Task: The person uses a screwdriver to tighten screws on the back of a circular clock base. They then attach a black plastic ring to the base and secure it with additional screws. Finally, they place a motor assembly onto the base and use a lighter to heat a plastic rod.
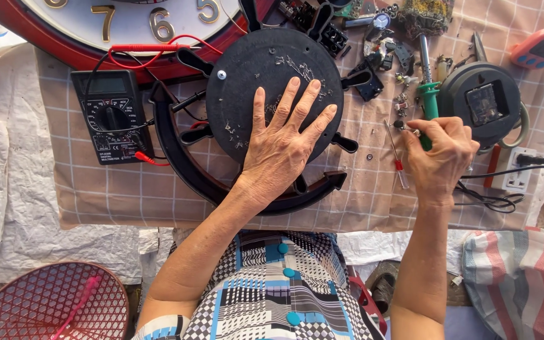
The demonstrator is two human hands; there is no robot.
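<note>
We see a checked cloth [158, 195] spread under everything, with the rim of a big red clock [51, 38] at its far edge. On the cloth lies a black disc [253, 69] inside a broken black ring [177, 157]. Our left hand [281, 148] lies flat on the disc, fingers spread, gripping nothing, the palm over the near edge where disc meets ring. Left of that hand, well apart, a black multimeter [111, 116] rests, its red lead [140, 49] looping toward the clock.

Our right hand [439, 154] is curled shut around a green-handled screwdriver [428, 101], whose shaft runs away from the fist. Just beyond it to the right sits a round black clock movement [483, 101]. Between the two hands, close to the right thumb, lies a thin red-handled screwdriver [396, 154]. Right of the fist a white socket [517, 176] holds a black plug. Small parts [385, 53] lie scattered beyond the fingertips. We cannot tell what the right fingertips pinch.
</note>
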